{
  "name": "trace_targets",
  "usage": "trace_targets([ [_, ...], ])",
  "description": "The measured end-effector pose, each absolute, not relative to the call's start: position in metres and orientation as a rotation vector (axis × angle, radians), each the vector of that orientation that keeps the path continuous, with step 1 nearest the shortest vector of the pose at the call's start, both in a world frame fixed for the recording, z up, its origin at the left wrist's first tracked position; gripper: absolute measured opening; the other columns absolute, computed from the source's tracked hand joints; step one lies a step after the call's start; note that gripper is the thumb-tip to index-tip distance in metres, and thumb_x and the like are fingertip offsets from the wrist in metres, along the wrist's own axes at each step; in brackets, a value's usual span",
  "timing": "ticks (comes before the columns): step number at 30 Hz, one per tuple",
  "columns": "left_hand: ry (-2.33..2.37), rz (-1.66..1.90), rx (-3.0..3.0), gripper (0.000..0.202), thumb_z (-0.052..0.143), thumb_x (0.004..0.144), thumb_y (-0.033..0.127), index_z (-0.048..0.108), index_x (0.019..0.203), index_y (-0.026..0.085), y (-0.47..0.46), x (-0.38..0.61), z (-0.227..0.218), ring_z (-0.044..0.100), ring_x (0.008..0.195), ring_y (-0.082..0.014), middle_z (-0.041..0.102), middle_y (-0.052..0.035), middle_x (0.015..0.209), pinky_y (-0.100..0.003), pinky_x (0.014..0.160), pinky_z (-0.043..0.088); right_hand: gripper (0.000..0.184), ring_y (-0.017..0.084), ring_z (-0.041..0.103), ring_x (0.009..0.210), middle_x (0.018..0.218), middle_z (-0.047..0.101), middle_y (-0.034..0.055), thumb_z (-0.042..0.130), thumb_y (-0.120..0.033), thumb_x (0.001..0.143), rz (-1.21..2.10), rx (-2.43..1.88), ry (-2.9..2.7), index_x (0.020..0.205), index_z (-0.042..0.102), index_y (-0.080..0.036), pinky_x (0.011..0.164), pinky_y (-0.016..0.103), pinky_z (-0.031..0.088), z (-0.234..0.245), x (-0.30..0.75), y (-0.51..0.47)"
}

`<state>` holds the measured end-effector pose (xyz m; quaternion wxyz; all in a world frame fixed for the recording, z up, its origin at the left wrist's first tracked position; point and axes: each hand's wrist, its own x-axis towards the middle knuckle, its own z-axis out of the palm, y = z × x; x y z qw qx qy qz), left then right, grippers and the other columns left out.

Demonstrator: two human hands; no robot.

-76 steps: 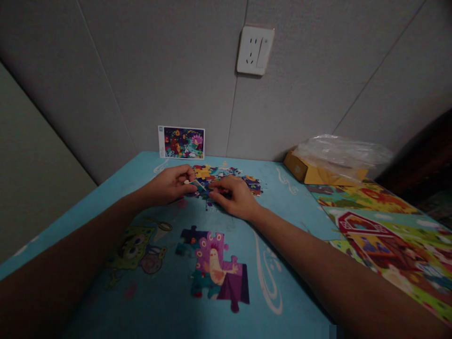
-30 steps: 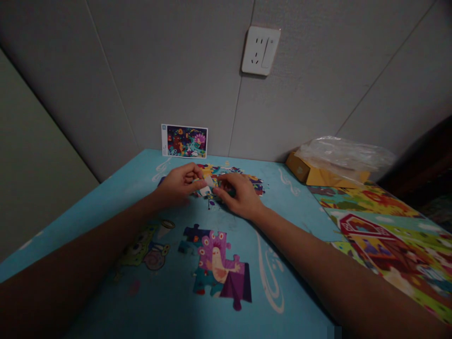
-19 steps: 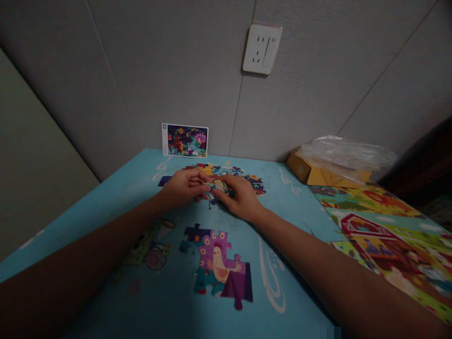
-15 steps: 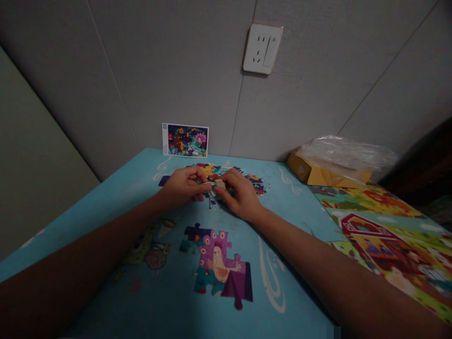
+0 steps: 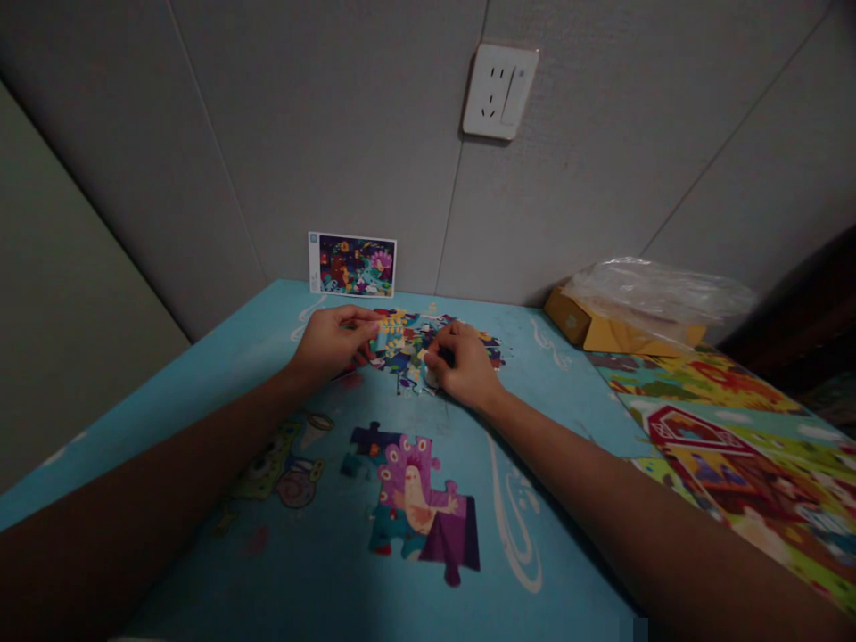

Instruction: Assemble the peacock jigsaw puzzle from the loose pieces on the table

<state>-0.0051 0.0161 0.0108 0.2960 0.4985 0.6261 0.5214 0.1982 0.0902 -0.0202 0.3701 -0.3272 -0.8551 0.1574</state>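
Observation:
My left hand (image 5: pixel 334 343) pinches a light-blue and yellow puzzle piece (image 5: pixel 389 336) at the left side of a pile of loose puzzle pieces (image 5: pixel 415 332). On the pile's near right side, my right hand (image 5: pixel 465 364) is closed with thumb and fingers on a pale puzzle piece (image 5: pixel 426 367), partly hidden by the fingers. Nearer to me lies a joined section of puzzle (image 5: pixel 415 499), showing a purple creature with several eyes. Both hands are apart, and part of the pile is covered by them.
A picture card (image 5: pixel 354 265) leans on the wall behind the blue table (image 5: pixel 267 571). To the right are a yellow box (image 5: pixel 621 334) with a clear plastic bag (image 5: pixel 648 283) over it and a colourful farm picture (image 5: pixel 736 464). A socket (image 5: pixel 500 92) is on the wall.
My hands have moved apart: the left slightly left and up, the right slightly right. More of the pile shows between them. The joined section has stayed put.

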Motion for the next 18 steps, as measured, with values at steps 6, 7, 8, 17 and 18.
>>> trace_targets([
  [6,1.617,1.506,1.336,0.029,0.074,0.070,0.037,0.064,0.084,0.014,0.018,-0.007,0.011,0.061,0.053,-0.0124,0.068,-0.0045,0.072,-0.021,0.043,0.050,0.030,0.029,0.051,0.105,0.107,0.056,0.0122,0.073,-0.028,0.074,0.312,-0.868,-2.189,0.102,0.069,-0.017,0.093,0.047,0.040,-0.021,0.195,0.085],
  [7,1.604,1.492,1.351,0.030,0.074,0.070,0.038,0.063,0.082,0.014,0.017,-0.006,0.011,0.061,0.054,-0.0122,0.069,-0.0049,0.073,-0.020,0.043,0.049,0.031,0.028,0.052,0.104,0.107,0.056,0.0117,0.071,-0.033,0.078,0.330,-0.789,-2.179,0.104,0.068,-0.017,0.093,0.046,0.041,-0.019,0.195,0.084],
  [8,1.591,1.453,1.375,0.030,0.075,0.069,0.039,0.062,0.081,0.015,0.015,-0.005,0.011,0.060,0.054,-0.0117,0.070,-0.0048,0.074,-0.019,0.043,0.049,0.028,0.027,0.053,0.101,0.104,0.057,0.0110,0.067,-0.037,0.083,0.354,-0.708,-2.172,0.103,0.067,-0.017,0.091,0.044,0.041,-0.018,0.195,0.083],
  [17,1.780,1.380,1.737,0.028,0.058,0.084,0.043,0.069,0.083,0.017,0.014,-0.011,0.011,0.068,0.076,-0.0199,0.074,-0.0063,0.084,-0.029,0.066,0.055,0.029,0.024,0.051,0.091,0.089,0.056,0.0095,0.043,-0.030,0.094,0.414,-0.572,-2.112,0.070,0.055,-0.019,0.084,0.042,0.040,-0.018,0.200,0.089],
  [18,1.888,1.400,1.768,0.026,0.057,0.085,0.039,0.070,0.084,0.017,0.017,-0.017,0.010,0.068,0.084,-0.0223,0.074,-0.0070,0.088,-0.032,0.073,0.055,0.027,0.024,0.051,0.092,0.091,0.056,0.0101,0.047,-0.028,0.091,0.405,-0.610,-2.147,0.068,0.056,-0.018,0.085,0.042,0.040,-0.019,0.201,0.091],
])
